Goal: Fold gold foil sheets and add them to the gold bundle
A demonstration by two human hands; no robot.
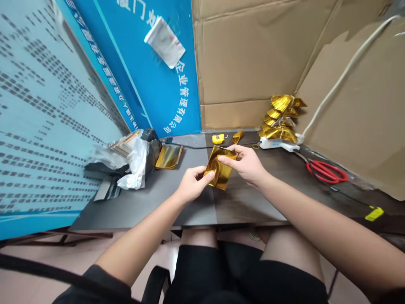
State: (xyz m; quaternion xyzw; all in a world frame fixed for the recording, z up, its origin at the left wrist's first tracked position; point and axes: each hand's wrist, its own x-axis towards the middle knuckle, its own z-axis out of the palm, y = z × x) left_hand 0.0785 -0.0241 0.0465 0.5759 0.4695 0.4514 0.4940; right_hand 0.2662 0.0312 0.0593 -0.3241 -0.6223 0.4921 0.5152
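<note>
A shiny gold foil sheet (224, 176) is held between both hands, over the middle of the table. My left hand (194, 183) pinches its lower left edge, thumb on top. My right hand (245, 164) grips the upper right part, with the thumb pressed on the gold face and the fingers behind it. To the left lies a stack of similar gold sheets (169, 156). Just beyond the hands is a small folded gold piece (238, 136), beside a yellow tape measure (218, 139).
Folded gold foil fans (278, 120) are piled at the back right, by a white power strip (270, 142). Red-handled scissors (327, 172) lie at right. Plastic-wrapped packs (134, 160) stand at left. A black cable (193, 147) crosses the back; cardboard (253, 63) walls the rear.
</note>
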